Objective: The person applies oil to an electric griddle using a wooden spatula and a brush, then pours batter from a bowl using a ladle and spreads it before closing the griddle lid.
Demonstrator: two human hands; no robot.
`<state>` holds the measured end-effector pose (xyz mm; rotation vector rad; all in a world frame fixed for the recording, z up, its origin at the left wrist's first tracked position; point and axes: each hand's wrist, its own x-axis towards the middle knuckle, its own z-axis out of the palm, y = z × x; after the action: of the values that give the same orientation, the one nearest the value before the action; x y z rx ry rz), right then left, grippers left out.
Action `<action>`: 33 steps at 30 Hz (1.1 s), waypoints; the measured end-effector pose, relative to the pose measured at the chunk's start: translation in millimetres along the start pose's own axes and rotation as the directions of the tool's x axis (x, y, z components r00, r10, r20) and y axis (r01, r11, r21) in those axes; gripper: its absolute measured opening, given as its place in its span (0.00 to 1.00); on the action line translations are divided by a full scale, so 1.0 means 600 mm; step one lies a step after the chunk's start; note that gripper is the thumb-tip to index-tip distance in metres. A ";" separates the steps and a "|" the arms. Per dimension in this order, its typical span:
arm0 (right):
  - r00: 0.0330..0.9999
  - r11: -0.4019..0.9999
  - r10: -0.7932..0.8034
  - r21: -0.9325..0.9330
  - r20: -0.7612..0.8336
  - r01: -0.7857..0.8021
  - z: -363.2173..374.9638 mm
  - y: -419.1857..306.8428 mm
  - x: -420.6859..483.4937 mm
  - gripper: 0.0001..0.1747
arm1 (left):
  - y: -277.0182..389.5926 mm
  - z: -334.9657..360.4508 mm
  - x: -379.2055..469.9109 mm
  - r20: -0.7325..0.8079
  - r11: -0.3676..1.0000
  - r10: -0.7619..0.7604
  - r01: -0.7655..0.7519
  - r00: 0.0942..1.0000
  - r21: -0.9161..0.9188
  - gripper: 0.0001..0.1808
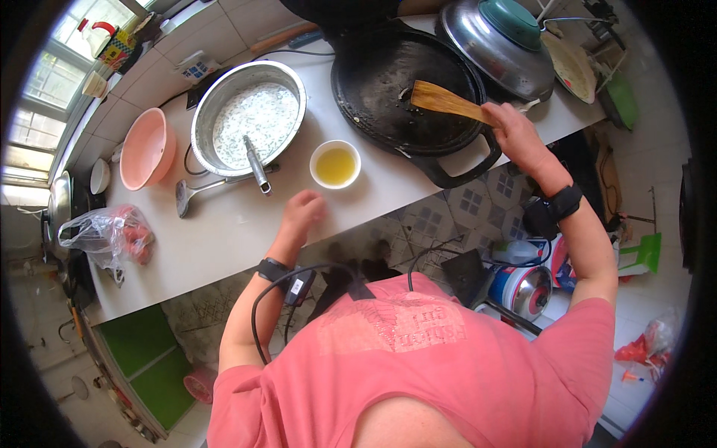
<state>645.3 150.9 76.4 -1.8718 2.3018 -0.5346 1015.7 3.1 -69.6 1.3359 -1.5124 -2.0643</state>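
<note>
My right hand (516,130) grips the handle of a wooden spatula (445,101). The spatula's flat blade is over the black electric griddle pan (386,73), where a few small dark bits lie. My left hand (305,210) is a little blurred, fingers curled, over the counter's front part, and I cannot see anything in it. Just beyond it stands a small white bowl (336,164) of yellow liquid, apparently oil. To the left, a large steel pot (203,140) contains white batter (255,120) with green flecks. A metal ladle handle (257,167) sticks out over its rim.
Left on the white counter (218,241) are a pink plastic bowl (148,148), a metal serving spoon (184,197) and a plastic bag (131,232) with red contents. A steel basin (476,50) topped by a green bowl (510,22) stands behind the griddle. Cables hang from my wrist straps.
</note>
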 end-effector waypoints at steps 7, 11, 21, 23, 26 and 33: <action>0.965 0.917 -0.254 -0.334 -0.067 0.218 -0.032 -0.007 0.021 0.20 | -0.005 0.008 0.003 -0.011 0.997 0.007 -0.008 1.000 -0.076 0.06; 0.941 0.857 -0.330 -0.439 -0.071 0.268 -0.028 -0.011 0.024 0.20 | -0.004 0.010 0.003 -0.009 0.995 0.035 -0.036 0.999 -0.090 0.06; 0.959 0.927 -0.277 -0.280 -0.066 0.249 0.020 -0.035 0.012 0.20 | 0.015 0.016 0.001 -0.065 0.997 0.003 -0.008 0.998 -0.079 0.06; 0.979 0.980 -0.197 0.002 -0.062 0.197 0.037 -0.060 0.004 0.21 | 0.014 0.015 0.005 -0.045 0.998 0.020 -0.023 0.999 -0.062 0.06; 0.972 0.962 -0.232 0.161 0.042 0.222 0.082 -0.098 -0.017 0.22 | 0.017 0.019 0.012 -0.076 0.997 0.002 -0.008 0.997 -0.071 0.07; 0.937 0.948 -0.313 -0.014 0.155 0.319 0.135 -0.154 0.000 0.19 | 0.018 0.021 0.015 -0.111 0.992 0.006 -0.020 0.994 -0.125 0.06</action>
<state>756.0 119.9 33.6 -2.2340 1.9416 -0.3661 997.7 0.6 -64.8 1.3646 -1.3187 -2.0056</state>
